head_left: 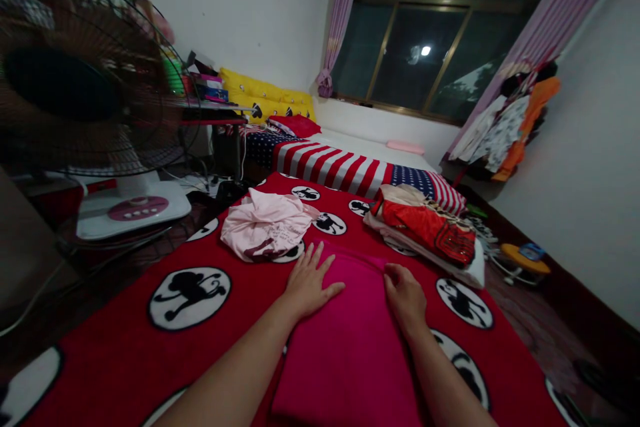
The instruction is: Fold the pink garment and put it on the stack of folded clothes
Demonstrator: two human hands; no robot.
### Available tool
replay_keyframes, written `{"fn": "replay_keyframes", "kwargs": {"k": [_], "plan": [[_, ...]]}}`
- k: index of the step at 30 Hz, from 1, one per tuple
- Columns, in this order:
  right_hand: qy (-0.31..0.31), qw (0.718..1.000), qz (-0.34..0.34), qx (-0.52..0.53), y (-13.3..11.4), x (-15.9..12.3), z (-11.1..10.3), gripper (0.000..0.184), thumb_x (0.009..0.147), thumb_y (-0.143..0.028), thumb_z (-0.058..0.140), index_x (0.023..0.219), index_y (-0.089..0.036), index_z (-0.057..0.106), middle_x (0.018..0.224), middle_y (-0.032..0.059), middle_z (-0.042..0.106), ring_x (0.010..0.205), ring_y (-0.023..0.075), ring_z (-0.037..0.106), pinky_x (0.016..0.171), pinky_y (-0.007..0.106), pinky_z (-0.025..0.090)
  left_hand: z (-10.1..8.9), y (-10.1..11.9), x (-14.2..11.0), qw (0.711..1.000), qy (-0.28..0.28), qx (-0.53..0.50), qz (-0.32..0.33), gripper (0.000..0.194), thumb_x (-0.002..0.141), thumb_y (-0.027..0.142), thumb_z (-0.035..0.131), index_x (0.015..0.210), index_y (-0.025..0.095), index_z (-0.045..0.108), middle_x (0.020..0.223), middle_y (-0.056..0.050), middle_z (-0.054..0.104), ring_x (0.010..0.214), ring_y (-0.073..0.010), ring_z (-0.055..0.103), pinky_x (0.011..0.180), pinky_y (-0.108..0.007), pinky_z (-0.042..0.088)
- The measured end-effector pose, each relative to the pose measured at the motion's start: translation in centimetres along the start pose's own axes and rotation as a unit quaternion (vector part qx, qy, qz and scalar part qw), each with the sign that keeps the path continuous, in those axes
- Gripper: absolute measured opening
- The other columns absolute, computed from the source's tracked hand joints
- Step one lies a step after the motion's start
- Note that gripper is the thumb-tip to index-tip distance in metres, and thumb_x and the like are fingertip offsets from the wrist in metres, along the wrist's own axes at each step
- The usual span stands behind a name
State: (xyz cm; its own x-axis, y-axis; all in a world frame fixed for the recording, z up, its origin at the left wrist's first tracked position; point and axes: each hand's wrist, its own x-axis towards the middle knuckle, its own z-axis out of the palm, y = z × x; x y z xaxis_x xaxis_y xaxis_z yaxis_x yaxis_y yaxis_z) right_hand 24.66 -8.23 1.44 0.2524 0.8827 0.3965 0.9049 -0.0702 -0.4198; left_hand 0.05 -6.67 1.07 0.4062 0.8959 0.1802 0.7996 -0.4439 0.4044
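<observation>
A bright pink garment (350,347), folded into a long panel, lies flat on the red blanket (120,340) with black-and-white monkey circles. My left hand (311,283) rests flat on its far left part, fingers spread. At the far right corner, my right hand (406,297) has its fingers and thumb pinched on the garment's edge. Beyond my left hand sits a crumpled pale pink shirt (267,220) with dark lettering. A folded stack of clothes (425,223), red and beige on top of white, lies beyond my right hand.
A large fan (65,87) stands close on the left. Behind is a bed with a stars-and-stripes cover (330,167) and a yellow cushion (270,97). Clothes hang (515,120) at the right by the window. A small round stool (525,259) stands on the floor at right.
</observation>
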Motion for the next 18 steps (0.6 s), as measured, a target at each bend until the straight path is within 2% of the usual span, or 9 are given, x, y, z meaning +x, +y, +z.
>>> {"fn": "replay_keyframes", "kwargs": {"k": [3,5,8,10,12,15,18], "plan": [[-0.025,0.986,-0.015,-0.164,-2.5,0.1,-1.7,0.029,0.09,-0.028,0.043,0.104,-0.019,0.067,0.108,0.0127,0.065,0.092,0.0257,0.063,0.07,0.034,0.047,0.3,0.0,0.1,1.0,0.004,0.006,-0.002,0.076,0.085,0.069,0.039,0.146,0.023,0.036,0.158,-0.012,0.009,0.145,-0.0309,0.003,0.117,-0.048,0.009],[-0.017,0.976,-0.067,-0.207,-3.9,-0.2,-2.3,0.034,0.091,-0.032,0.045,0.115,-0.017,0.064,0.124,0.016,0.059,0.107,0.0286,0.058,0.08,0.037,0.047,0.4,0.0,0.1,1.0,0.005,0.012,0.0,0.076,0.084,0.069,0.04,0.146,0.023,0.036,0.158,-0.012,0.011,0.145,-0.032,0.004,0.117,-0.049,0.009],[-0.067,0.968,-0.163,-0.178,-4.3,-1.2,-1.6,0.054,0.093,-0.044,0.043,0.14,-0.019,0.044,0.148,0.012,0.039,0.134,0.0269,0.038,0.104,0.044,0.035,0.6,-0.1,0.2,1.0,0.01,0.018,0.0,0.076,0.085,0.068,0.04,0.145,0.024,0.036,0.158,-0.012,0.012,0.145,-0.0323,0.005,0.117,-0.049,0.009],[-0.13,0.963,-0.171,-0.162,-3.6,-1.9,-0.5,0.059,0.095,-0.05,0.036,0.147,-0.021,0.033,0.154,0.0083,0.029,0.142,0.0247,0.025,0.111,0.05,0.025,0.6,0.0,0.2,1.0,0.011,0.018,-0.002,0.074,0.085,0.068,0.038,0.145,0.024,0.037,0.157,-0.012,0.013,0.145,-0.0318,0.007,0.117,-0.048,0.01],[-0.17,0.961,-0.146,-0.159,-3.0,-2.2,0.3,0.062,0.095,-0.052,0.031,0.149,-0.022,0.027,0.157,0.0067,0.022,0.144,0.0239,0.017,0.112,0.054,0.021,0.5,0.0,0.2,1.0,0.008,0.018,-0.002,0.073,0.086,0.068,0.037,0.145,0.024,0.037,0.157,-0.012,0.014,0.145,-0.0318,0.008,0.117,-0.048,0.01],[-0.201,0.958,-0.123,-0.162,-3.5,-2.5,-0.1,0.065,0.095,-0.052,0.032,0.15,-0.018,0.024,0.157,0.0098,0.017,0.145,0.0262,0.013,0.112,0.058,0.018,0.3,0.0,0.1,1.0,0.002,0.018,0.002,0.073,0.087,0.066,0.037,0.145,0.023,0.037,0.157,-0.012,0.013,0.145,-0.0321,0.008,0.117,-0.047,0.01],[-0.192,0.959,-0.145,-0.152,-5.7,-4.6,-2.3,0.063,0.093,-0.048,0.041,0.146,-0.014,0.034,0.155,0.0154,0.021,0.144,0.0297,0.015,0.112,0.06,0.017,0.2,-0.2,0.1,1.0,-0.005,0.011,0.009,0.073,0.088,0.065,0.037,0.146,0.022,0.035,0.158,-0.012,0.012,0.145,-0.0323,0.007,0.117,-0.047,0.01]]}}
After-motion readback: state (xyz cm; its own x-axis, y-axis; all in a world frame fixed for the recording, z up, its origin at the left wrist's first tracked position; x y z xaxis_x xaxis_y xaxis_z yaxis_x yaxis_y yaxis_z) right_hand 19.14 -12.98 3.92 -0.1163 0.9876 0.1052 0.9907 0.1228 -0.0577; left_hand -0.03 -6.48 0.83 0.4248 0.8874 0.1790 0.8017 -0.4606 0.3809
